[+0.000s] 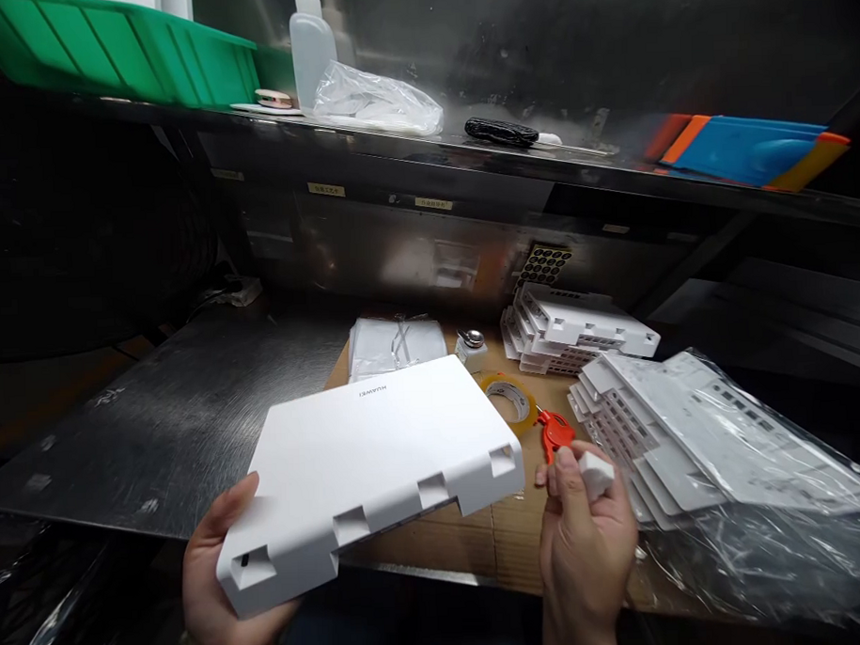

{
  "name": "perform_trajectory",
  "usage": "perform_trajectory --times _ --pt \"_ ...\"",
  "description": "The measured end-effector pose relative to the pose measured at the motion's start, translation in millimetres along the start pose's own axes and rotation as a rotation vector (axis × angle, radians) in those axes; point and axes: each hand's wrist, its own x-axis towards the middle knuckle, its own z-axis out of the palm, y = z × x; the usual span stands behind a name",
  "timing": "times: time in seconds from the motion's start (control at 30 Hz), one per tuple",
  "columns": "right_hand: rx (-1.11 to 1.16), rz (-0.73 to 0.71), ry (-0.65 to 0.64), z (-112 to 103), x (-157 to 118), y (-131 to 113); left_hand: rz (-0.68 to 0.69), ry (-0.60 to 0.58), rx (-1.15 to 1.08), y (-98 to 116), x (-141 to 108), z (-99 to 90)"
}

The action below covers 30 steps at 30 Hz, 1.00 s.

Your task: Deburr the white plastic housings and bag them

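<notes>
- Shelf (608, 170) above the table: green bin (117, 51) at far left, contents not visible from this angle; beside it a translucent bottle (311, 44) and a crumpled clear bag (376, 103). Further right a black object (500, 131) and a stack of blue and orange trays (748, 147).
- Clear plastic bag (762, 527) at the right of the table (179, 416), open — white slotted panels (694, 426) lie fanned out on and in it. A second stack of white panels (578, 331) sits behind, outside the bag.
- Cardboard sheet (494, 537) covers the table's near middle; on it a tape roll (509, 400), red-handled tool (555, 431), small metal-topped jar (471, 345), and a flat packet (395, 347).
- Open room: bare metal table to the left, well clear; right side crowded to the edge by bag and panels.
- Left hand (213, 575) grips the white housing (369, 475) at its near left corner, thumb on top, fingers underneath — housing tilted, held above the table's front edge, notched side toward the camera.
- Right hand (585, 543) closed on a small white block (594, 474), pinched between thumb and fingers (569, 468); block just beside the housing's right corner, not touching it.
</notes>
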Motion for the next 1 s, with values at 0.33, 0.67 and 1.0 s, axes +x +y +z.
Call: perform_trajectory --times 0.33,0.67,1.0 --pt "-0.087 0.367 -0.39 -8.8 -3.4 5.3 -0.044 -0.352 -0.06 -14.2 5.1 -10.2" --pt "-0.187 0.534 -0.294 -32.0 2.3 24.4 -0.043 -0.122 0.314 -17.8 7.1 -12.6" --pt "-0.16 0.518 -0.288 -28.2 -1.8 20.9 0.024 -0.047 0.369 -17.4 10.0 -14.3"
